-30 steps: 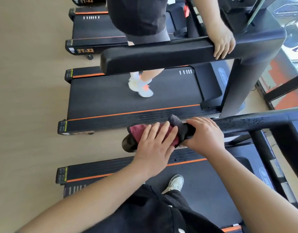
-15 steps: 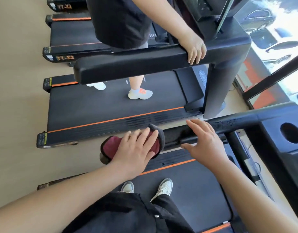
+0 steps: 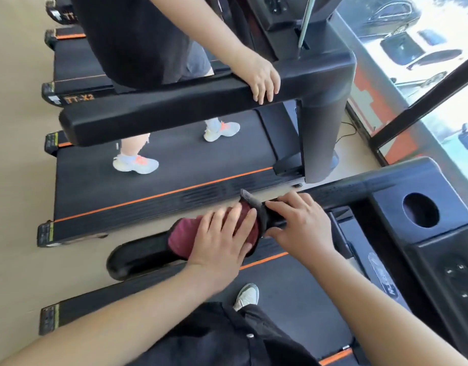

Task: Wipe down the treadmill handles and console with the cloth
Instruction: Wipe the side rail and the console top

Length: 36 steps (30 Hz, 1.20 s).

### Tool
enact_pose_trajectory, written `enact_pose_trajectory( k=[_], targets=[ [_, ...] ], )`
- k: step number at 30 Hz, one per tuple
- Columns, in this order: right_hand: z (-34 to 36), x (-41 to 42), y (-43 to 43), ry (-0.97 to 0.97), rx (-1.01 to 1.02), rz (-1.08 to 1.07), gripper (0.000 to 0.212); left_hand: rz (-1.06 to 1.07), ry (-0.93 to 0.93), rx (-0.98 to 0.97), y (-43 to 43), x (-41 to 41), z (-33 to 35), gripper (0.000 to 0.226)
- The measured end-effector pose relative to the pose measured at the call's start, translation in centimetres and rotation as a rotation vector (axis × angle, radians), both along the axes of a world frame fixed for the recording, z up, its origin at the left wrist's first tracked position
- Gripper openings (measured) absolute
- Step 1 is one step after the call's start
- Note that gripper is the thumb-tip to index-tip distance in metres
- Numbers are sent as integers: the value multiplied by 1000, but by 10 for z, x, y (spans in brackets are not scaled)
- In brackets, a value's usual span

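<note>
Wiping the near handle (image 3: 138,257) is the step in hand. The left hand (image 3: 222,239) presses flat, fingers straight, on the maroon cloth (image 3: 182,239) draped over the bar. The right hand (image 3: 299,225) lies loosely across the bar, fingers uncurled, touching the cloth's dark edge. Next, I'd judge, the cloth must slide toward the console (image 3: 438,260). Half a second ago the cloth capped the handle's free end, now bare, and the right hand was apart from it.
</note>
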State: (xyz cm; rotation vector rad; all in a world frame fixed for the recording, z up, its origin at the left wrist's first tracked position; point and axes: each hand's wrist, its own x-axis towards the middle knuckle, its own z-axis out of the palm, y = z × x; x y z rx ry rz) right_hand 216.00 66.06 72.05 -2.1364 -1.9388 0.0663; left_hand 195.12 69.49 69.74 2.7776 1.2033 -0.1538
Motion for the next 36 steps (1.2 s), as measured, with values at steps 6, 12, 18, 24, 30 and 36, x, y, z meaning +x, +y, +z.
enact_pose_trajectory(
  k=[6,12,18,24,30,36],
  targets=[
    [11,18,7,46,-38,87,58,41,-100,-374,61,61,16,51],
    [44,97,-5,100,-22,59,51,86,3,-61,13,91,10,56],
    [31,135,-22,101,-122,-59,43,63,-58,-209,35,163,22,52],
    [29,142,-33,96,34,-96,31,4,-22,-20,-7,178,9,65],
    [27,157,-62,39,183,-353,17,-48,-35,-181,22,231,26,66],
    [38,175,-83,152,185,-406,17,-61,51,-212,24,296,37,69]
  ],
)
